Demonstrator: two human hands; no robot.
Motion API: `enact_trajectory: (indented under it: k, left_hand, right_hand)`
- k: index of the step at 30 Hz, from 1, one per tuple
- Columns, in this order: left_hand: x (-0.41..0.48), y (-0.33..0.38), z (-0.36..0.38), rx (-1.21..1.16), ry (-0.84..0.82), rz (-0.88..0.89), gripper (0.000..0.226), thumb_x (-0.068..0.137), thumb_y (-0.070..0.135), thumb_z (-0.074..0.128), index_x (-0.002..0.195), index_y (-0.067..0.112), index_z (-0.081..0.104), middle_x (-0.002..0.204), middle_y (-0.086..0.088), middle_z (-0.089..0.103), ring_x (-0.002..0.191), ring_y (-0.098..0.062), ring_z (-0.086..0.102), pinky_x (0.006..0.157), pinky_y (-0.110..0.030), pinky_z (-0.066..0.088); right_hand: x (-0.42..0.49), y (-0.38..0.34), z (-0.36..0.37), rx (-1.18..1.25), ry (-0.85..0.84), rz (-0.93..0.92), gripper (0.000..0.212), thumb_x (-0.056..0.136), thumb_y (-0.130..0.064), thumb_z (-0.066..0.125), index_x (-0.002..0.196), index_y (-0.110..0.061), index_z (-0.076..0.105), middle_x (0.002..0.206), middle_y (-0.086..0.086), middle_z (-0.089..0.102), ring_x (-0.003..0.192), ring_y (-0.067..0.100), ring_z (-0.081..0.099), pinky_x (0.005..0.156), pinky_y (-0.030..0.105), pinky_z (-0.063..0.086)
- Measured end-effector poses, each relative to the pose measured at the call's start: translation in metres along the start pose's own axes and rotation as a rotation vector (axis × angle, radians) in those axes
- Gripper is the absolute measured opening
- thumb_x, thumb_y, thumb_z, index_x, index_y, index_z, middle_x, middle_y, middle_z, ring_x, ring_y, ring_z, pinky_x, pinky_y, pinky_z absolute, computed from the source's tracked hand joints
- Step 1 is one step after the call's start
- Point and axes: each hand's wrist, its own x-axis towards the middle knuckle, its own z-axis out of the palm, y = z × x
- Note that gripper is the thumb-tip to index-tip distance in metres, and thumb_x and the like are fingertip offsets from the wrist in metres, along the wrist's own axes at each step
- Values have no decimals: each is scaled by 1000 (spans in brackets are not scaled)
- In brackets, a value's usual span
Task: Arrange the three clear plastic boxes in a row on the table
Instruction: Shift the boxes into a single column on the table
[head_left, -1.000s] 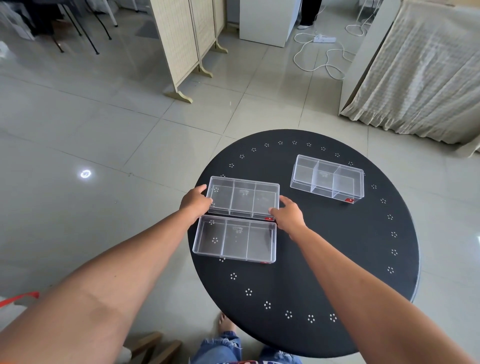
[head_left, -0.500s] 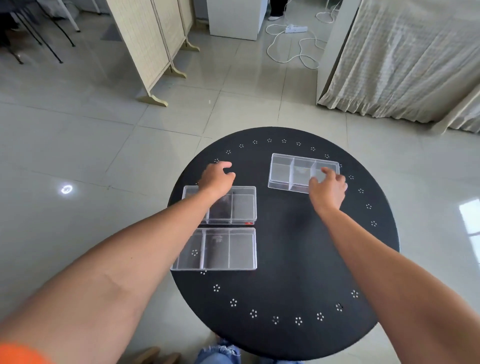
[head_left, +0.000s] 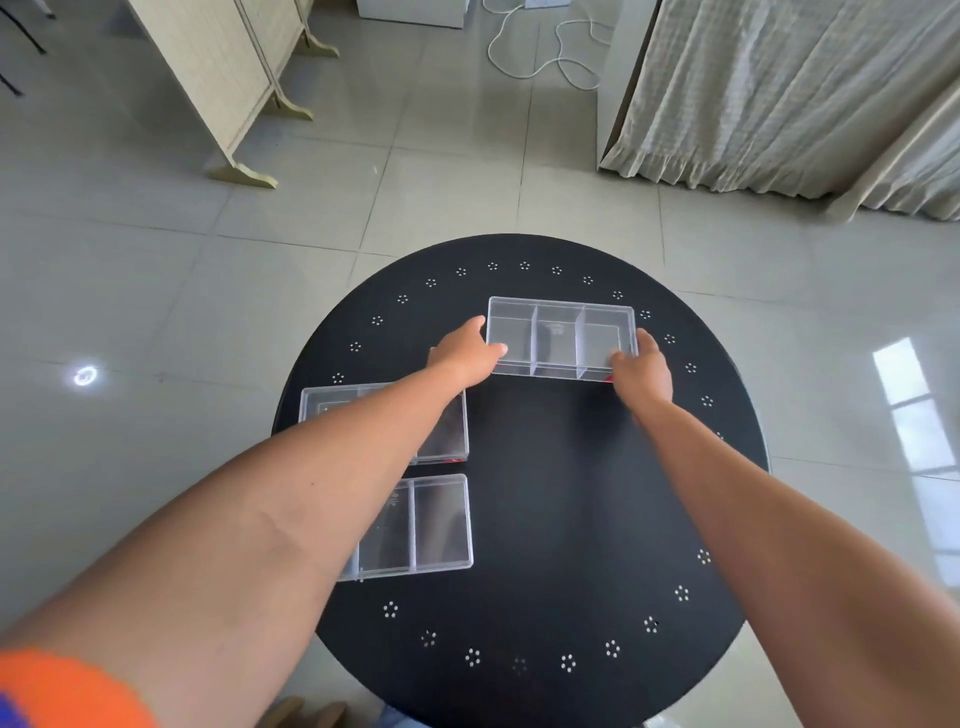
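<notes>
Left hand (head_left: 465, 353) and right hand (head_left: 641, 366) pinch the far clear three-compartment plastic box (head_left: 562, 336) by its ends on the round black table (head_left: 561, 493); next, it likely needs carrying into line with the two left boxes (head_left: 441, 478).

Glossy pale grey tiled floor (head_left: 156, 291), round black tabletop (head_left: 571, 493) ringed with small white dot clusters, cream folding screen (head_left: 218, 67) far left, off-white curtain (head_left: 779, 93) far right, white cable (head_left: 545, 57) looped on the floor, window reflection (head_left: 914, 415) at right

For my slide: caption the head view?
Both hands, left hand and right hand, grip the far clear box on the black table.
</notes>
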Motion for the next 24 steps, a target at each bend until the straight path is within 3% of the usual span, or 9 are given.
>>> enact_trajectory:
  k: [7,10,14,24]
  left_hand:
    - [9,-29,-30,-52,98,-55,61,95,43,47,152,29,31,152,0,47,136,-27,47,108,-40,40]
    - [10,-53,-50,-84,134,-77,58,95,36,51,150,28,36,147,-2,51,131,-26,51,104,-37,42]
    - [8,-88,-76,-102,171,-112,58,93,33,54,148,28,39,142,-3,56,126,-26,55,101,-35,44]
    - [4,-153,-116,-199,256,-171,62,91,29,61,150,27,40,154,-1,45,138,-24,46,110,-34,39]
  right_hand:
    - [-3,-31,34,-20,-59,-104,37,89,-17,52,125,-20,58,102,-3,67,69,10,58,71,28,40]
    - [-11,-46,56,-36,-106,-150,31,88,-17,53,118,-19,60,99,-3,67,72,13,61,66,28,40]
    - [-26,-66,89,-23,-189,-193,34,87,-15,53,119,-23,61,103,-3,69,85,21,63,73,30,45]
    - [-50,-94,141,-45,-280,-245,46,90,-15,56,136,-25,53,120,-1,68,91,19,63,79,31,51]
